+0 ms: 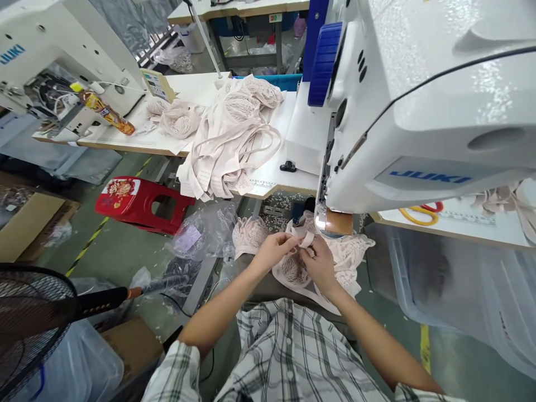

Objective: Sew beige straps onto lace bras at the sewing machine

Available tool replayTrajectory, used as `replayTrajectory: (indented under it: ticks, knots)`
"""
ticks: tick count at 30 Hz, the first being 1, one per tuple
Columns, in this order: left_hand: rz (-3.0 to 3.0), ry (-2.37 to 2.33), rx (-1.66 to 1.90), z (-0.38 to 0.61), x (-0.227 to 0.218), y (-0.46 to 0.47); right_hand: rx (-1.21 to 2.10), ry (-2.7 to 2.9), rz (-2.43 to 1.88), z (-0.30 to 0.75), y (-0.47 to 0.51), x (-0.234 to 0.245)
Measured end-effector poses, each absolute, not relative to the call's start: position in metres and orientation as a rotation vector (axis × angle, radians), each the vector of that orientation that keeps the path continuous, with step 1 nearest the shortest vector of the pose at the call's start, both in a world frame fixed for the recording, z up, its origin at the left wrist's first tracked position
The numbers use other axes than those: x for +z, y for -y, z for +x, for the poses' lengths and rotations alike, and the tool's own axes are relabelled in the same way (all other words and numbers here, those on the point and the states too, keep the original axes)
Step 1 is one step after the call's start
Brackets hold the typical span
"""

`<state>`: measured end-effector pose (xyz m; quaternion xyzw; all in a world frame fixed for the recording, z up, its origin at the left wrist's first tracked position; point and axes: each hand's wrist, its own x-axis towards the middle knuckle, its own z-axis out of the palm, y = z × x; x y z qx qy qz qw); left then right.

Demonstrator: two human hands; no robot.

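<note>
A pale pink lace bra (pixel 295 270) lies across my lap below the sewing machine (pixel 402 139). My left hand (pixel 277 249) pinches one end of a bra strap (pixel 307 240) at the centre. On the other side my right hand (pixel 320 259) is closed on the same strap, its fingertips close to those of the left. The strap bends into a small loop between both hands. The machine's needle area, with an amber guard (pixel 339 222), sits just beyond my right hand. Part of the bra is hidden under my hands.
A heap of pale pink bras (pixel 234 128) covers the table to the left. Beside it stand a drink bottle (pixel 104 110) and a second sewing machine (pixel 71 61). A red stool (pixel 142 205) is on the floor. Scissors (pixel 421 214) lie at right, above plastic bins (pixel 444 279).
</note>
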<state>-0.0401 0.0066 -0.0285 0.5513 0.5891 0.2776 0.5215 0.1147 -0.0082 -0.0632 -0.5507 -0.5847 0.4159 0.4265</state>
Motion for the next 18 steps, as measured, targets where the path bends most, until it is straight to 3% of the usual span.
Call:
replayTrajectory:
  ticks: [3, 18]
  knots:
    - [1.283, -1.425, 0.739, -0.027, -0.035, -0.003, 0.854, 1.710, -1.308, 0.127, 0.013, -0.069]
    - [1.395, -1.335, 0.654, -0.011, 0.001, 0.007, 0.747, 1.742, -1.407, 0.150, 0.013, -0.040]
